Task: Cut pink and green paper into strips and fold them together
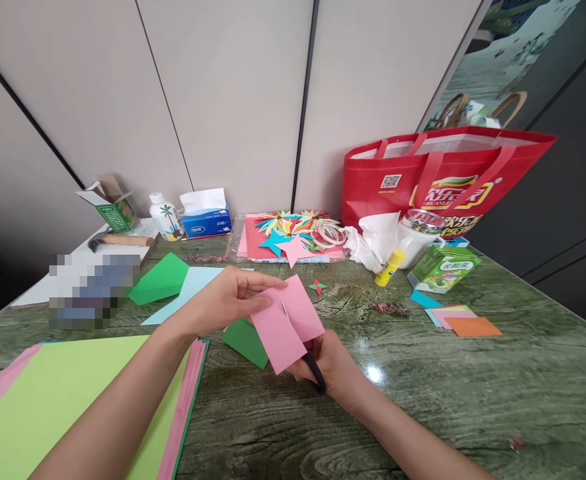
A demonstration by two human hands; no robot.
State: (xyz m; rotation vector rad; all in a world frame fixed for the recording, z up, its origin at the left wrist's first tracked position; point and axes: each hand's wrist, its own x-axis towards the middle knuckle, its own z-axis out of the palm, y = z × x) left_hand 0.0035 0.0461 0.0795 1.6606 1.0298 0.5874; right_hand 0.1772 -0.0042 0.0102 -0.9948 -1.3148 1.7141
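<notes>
A pink sheet of paper (277, 333) is pinched at its upper left edge by my left hand (227, 300). My right hand (325, 363) is closed around the black handle of a pair of scissors (315, 373). The scissors' blades run into the pink paper from its lower right edge, and a slit parts it up to near the middle. One blade tip shows above the sheet; the rest lies behind it. Below the paper a green sheet (247, 341) lies on the table, partly covered. Beyond my left hand lie a light blue sheet (193, 287) and another green sheet (161, 279).
A stack of coloured paper (97, 380) lies at the left front. Paper stars (295, 250) on a pack stand at the back. To the right are a glue stick (390, 268), a green drink carton (443, 270), small paper squares (473, 327) and a red bag (373, 180).
</notes>
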